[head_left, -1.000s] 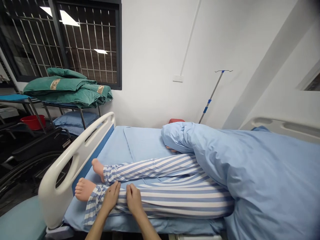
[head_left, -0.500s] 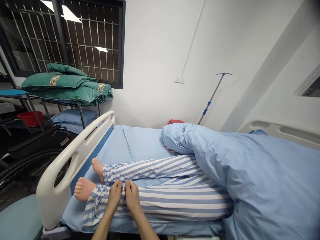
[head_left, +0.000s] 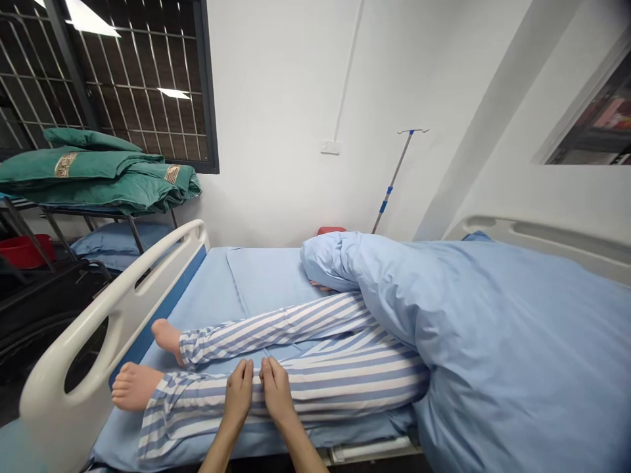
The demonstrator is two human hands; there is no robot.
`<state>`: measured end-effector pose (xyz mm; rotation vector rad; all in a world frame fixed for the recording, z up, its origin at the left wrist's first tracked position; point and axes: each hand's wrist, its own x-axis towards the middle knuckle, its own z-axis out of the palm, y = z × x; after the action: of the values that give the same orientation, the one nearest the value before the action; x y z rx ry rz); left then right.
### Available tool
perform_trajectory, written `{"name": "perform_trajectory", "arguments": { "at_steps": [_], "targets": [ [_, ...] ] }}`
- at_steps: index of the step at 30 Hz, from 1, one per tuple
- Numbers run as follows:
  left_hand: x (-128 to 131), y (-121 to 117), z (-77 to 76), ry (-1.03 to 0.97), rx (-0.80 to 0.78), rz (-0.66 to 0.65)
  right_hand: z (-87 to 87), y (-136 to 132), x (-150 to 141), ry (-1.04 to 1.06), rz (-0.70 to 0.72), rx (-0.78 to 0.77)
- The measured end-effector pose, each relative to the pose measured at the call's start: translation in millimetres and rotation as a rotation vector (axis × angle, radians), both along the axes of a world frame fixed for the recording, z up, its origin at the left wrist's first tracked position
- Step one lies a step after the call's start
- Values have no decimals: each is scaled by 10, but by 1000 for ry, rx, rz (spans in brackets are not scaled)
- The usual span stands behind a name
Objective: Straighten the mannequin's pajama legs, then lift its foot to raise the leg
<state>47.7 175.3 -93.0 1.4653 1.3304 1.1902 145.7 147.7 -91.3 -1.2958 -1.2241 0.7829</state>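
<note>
Both hands are closed into loose fists, side by side with a narrow gap between them, over the nearer striped trouser leg (head_left: 335,384). My left hand (head_left: 240,386) is on the foot side, my right hand (head_left: 277,387) on the hip side. Nothing shows in either one; whether they touch the cloth I cannot tell. The blue-and-white striped trousers are on a figure lying on the bed, with smooth bare feet (head_left: 135,386) like a mannequin's. A bunched light blue quilt (head_left: 473,328) covers the upper body, and a few fingertips peek out under its edge.
A white footboard (head_left: 113,309) closes the bed's left end; the headboard (head_left: 557,240) is at the right. Behind the bed stand an IV pole (head_left: 393,182) and a red object (head_left: 331,230). Green folded bedding (head_left: 98,174) lies on a rack beneath the barred window.
My view has turned to the right, so the bed and feet sit further left. Both fists have shifted along the leg away from the feet, still closed and side by side.
</note>
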Motion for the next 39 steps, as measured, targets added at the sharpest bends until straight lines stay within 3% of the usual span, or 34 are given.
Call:
{"name": "perform_trajectory", "arguments": {
  "at_steps": [11,16,21,24,34,39],
  "targets": [
    [625,-118,21,-117,-104,-26,30,-46,593,1,-140,-22],
    [862,-158,57,-74,-100,-8,23,-150,958,-25,-215,-26],
    [1106,-216,122,-149,-132,-134,43,-314,1282,-30,-183,-39],
    [1284,-257,152,-145,-119,-146,46,-364,1440,43,-240,-32],
    [1865,-367,113,-126,-97,-223,31,-508,1805,111,-208,-29],
    [2179,-470,233,-106,-73,-292,22,-545,2005,94,-266,8]
  ]
}}
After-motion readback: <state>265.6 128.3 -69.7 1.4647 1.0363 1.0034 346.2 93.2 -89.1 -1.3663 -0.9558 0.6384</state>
